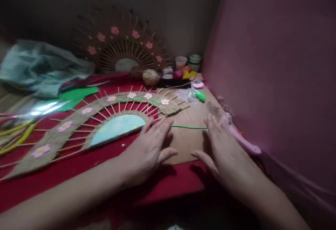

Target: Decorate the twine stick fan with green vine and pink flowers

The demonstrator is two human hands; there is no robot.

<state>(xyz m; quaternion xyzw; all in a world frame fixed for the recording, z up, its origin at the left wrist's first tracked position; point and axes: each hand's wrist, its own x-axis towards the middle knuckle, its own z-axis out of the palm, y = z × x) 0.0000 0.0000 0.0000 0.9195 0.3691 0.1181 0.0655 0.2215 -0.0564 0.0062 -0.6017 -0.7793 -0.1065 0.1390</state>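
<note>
A thin green clay strand [189, 127] lies across a brown board [185, 146]. My left hand [149, 146] is flat over the strand's left end, fingers stretched out and thumb apart. At the other end, my right hand [223, 146] lies the same way, its fingers over the strand. To the left rests a half-round fan of sticks woven with twine [76, 118], bearing pink flowers [132, 95] and a green clay line along its right part. A lump of green clay [198, 96] in clear wrap sits beyond my hands.
A finished-looking brown fan [114, 41] leans on the back wall. Near it are a twine ball [151, 77], a white cup [181, 62] and a lidded jar [194, 61]. Teal cloth [39, 65] lies left; a pink wall [275, 58] rises right, beside a pink tool [244, 139].
</note>
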